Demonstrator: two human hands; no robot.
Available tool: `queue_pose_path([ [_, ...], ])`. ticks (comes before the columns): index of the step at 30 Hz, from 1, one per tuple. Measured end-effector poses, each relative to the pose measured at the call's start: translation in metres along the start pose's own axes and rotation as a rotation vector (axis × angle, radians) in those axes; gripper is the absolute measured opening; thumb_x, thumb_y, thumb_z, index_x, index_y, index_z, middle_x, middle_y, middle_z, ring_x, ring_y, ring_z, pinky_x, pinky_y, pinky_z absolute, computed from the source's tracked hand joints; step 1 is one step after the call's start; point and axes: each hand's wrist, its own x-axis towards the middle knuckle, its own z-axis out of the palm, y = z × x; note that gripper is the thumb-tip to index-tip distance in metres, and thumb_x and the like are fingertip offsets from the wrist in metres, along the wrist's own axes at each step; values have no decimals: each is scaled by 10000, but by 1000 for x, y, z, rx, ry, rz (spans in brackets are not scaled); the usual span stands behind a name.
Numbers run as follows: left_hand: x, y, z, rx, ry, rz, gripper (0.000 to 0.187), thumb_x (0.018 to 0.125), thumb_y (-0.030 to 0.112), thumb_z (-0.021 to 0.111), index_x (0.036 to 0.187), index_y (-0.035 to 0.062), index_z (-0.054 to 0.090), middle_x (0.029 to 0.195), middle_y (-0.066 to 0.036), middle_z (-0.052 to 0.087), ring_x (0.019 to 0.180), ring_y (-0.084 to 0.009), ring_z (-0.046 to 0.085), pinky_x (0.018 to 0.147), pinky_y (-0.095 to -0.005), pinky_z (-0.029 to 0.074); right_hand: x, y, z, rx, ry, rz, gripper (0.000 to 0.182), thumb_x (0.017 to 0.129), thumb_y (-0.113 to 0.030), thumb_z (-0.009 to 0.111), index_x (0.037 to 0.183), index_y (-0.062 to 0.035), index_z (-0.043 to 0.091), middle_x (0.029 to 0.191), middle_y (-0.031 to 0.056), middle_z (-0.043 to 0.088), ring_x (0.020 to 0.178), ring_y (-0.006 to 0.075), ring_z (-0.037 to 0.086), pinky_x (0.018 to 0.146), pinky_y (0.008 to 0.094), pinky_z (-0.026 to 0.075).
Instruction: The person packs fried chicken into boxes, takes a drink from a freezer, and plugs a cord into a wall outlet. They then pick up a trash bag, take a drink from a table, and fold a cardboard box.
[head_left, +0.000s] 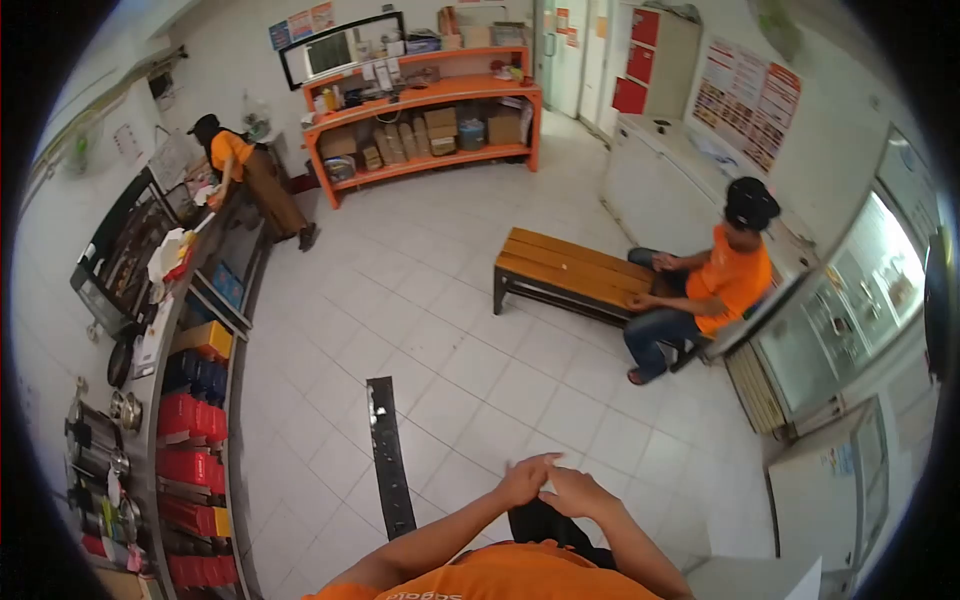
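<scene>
Dark cloth (550, 525) lay just below the joined hands, seemingly over the person's lap. And the hands themselves? The left hand (525, 481) met the right hand (583, 493) at the fingers, both partly bent, a left finger reaching across. Nothing showed in either grasp; how far each was open, or whether something small was pinched there, could not be told.

Now the risks: anything tiny between those fingertips could have slipped onto the cloth or floor, since no tray or table showed beneath them. Out past the left forearm, a black strip (388, 455) with pale marks ran along the floor; a raised edge, if it had one, could have caught a foot. Ahead and to the right, the wooden bench (570, 268) had a corner that a passing shin could have struck.

Around all that, pale tiles (470, 375) spread with fine joints and a few smudges. Far left stood a long counter with shelved red boxes (190, 467) and metal pots (95, 440); farther along it, a worker (240, 165) leaned in. Another, in orange (733, 280), sat at the bench's near end. Straight beyond, orange shelving (420, 108) held cartons, and right of the hands, a glass-fronted fridge (845, 305) glowed.
</scene>
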Motion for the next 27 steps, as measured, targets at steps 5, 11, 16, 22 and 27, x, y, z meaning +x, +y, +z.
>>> queue_pose_path([
  [5,94,-42,-92,1,-116,245,675,993,616,418,1423,103,499,1393,-112,550,1188,-203,531,960,-369,454,115,-70,-75,190,517,-543,579,921,-412,642,1405,-125,509,1438,216,501,1302,398,508,1032,565,409],
  [11,123,90,-244,-1739,-134,-4,735,972,675,398,1454,123,451,1492,-142,469,1312,-254,486,978,-414,459,305,-24,-122,-67,548,-879,647,930,-544,559,1469,-194,481,1499,155,470,1369,385,447,1110,610,298],
  [16,71,8,-349,-1165,702,-162,709,984,688,330,1447,167,455,1475,-158,479,1354,-347,442,1085,-574,351,437,39,-149,-287,-287,-206,612,966,-510,546,1417,-98,501,1392,208,558,1265,381,559,1034,559,433],
  [22,49,-99,-343,-752,612,-1260,923,870,719,547,1523,90,369,1528,-168,410,1370,-319,385,1101,-564,334,558,93,-111,45,-681,-9,689,952,-593,543,1411,-81,505,1311,217,621,1228,355,588,977,467,501],
  [27,137,-63,-435,-858,201,-1125,798,902,643,549,1442,64,448,1426,-171,490,1247,-317,466,995,-533,402,647,150,-132,446,-966,310,559,983,-468,559,1367,-63,523,1210,157,662,1146,272,618,857,457,559],
])
